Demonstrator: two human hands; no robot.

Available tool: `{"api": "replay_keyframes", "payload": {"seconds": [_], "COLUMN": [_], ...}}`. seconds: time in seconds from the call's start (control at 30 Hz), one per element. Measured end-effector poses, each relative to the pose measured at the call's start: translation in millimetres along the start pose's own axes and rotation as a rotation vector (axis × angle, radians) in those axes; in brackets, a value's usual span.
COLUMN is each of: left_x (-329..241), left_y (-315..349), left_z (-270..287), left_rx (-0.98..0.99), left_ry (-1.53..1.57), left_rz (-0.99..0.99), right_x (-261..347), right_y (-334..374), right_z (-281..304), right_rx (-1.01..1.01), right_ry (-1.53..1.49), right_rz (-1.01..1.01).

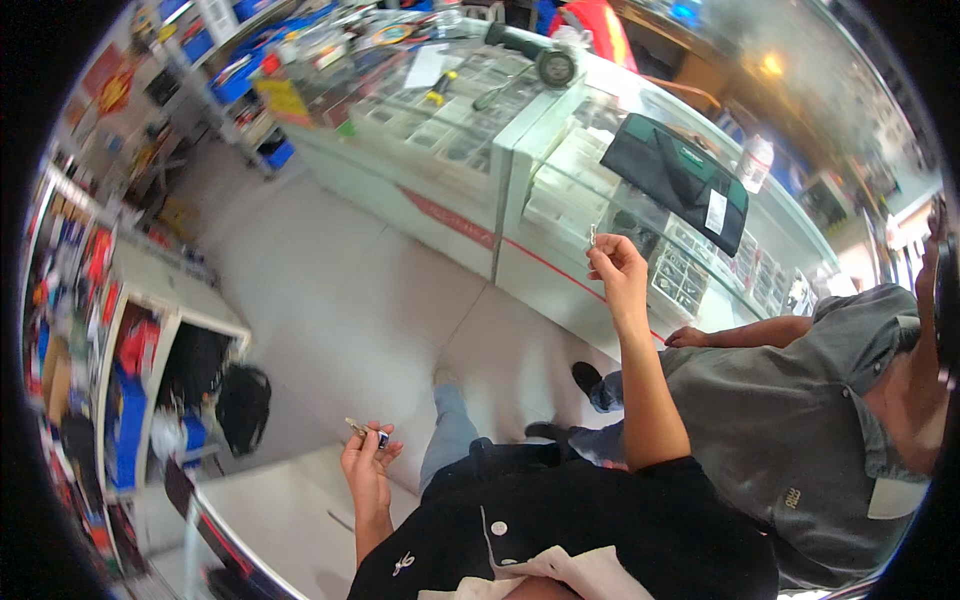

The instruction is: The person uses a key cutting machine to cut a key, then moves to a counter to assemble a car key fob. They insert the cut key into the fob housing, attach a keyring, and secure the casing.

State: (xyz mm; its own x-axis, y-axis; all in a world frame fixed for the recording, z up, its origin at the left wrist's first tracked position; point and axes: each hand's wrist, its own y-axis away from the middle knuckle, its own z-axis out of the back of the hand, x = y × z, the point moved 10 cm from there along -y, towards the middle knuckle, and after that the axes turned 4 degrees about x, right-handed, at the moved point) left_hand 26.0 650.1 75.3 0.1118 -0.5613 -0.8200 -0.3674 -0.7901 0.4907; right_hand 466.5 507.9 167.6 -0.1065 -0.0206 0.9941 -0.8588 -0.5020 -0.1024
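Observation:
My right hand (622, 268) is raised at the front of the glass counter, its fingers pinched on a small silvery key (592, 236) that points upward. Lower down on the left, my left hand (368, 462) is closed around a bunch of keys. A brass-coloured key (355, 427) sticks out past the fingertips, and a dark blue fob (383, 439) shows beside the thumb. Both items are small, so their finer details cannot be made out. Beyond my right hand, a black zippered pouch (680, 180) with a white label lies on the counter top.
Glass display counters (508, 150) run across the far side, with a black-handled tool (515, 40) and a white bottle (755, 163) on them. A person in a grey shirt (790, 420) stands close at my right. A shelf cabinet (165, 300) and a black bag (243, 408) are at left.

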Motion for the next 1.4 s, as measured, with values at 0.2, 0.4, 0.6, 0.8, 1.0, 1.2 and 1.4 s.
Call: {"api": "replay_keyframes", "payload": {"seconds": [0.2, 0.4, 0.6, 0.8, 1.0, 1.2, 1.4], "left_x": [-100, -136, -103, -69, -29, 2, 90], "left_y": [-162, -231, -251, -265, -258, -173, -77], "left_z": [-125, -294, -411, -495, -590, -706, -802], "left_rx": [0.369, 0.698, 0.831, 0.971, 1.308, 1.690, 1.782], "left_ry": [-0.224, -0.318, -0.295, -0.448, -0.648, -0.710, -0.662], "left_rz": [-0.018, -0.033, 0.061, 0.207, 0.283, 0.159, 0.396], "right_x": [-24, -63, -116, -67, -19, 11, 12], "right_y": [-128, -250, -318, -264, -109, 55, 7], "right_z": [4, 17, 35, 35, 159, 303, 400], "right_rx": [-0.157, -0.258, -0.415, -0.429, -0.919, -1.463, -1.378], "right_ry": [0.273, 0.579, 0.640, 0.503, 0.444, 0.199, 0.371], "right_rz": [-0.031, 0.028, -0.136, -0.049, -0.174, -0.188, -0.206]}}
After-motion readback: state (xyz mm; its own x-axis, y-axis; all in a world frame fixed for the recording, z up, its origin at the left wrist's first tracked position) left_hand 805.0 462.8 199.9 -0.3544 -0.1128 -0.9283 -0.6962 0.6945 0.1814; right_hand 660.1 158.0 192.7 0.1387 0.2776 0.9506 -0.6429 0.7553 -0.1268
